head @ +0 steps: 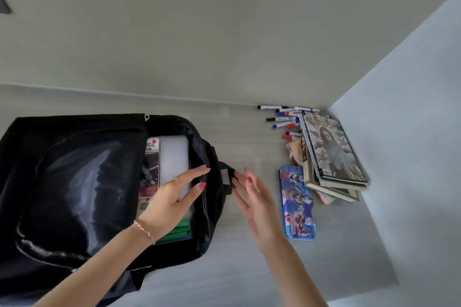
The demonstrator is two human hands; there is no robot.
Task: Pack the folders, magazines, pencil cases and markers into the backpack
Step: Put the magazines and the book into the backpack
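Note:
A black backpack lies open on the floor at the left. Inside its mouth I see a white folder, a magazine and green folders. My left hand rests flat on the white folder, fingers spread, holding nothing. My right hand hovers open just right of the bag's handle, blurred. A blue cartoon pencil case lies right of that hand. Further right is a stack of magazines, with a pink pencil case beside it and several markers near the wall.
The floor is pale grey wood. A light wall runs along the back and another wall closes the right side, forming a corner behind the magazines. Bare floor lies between the backpack and the pencil case.

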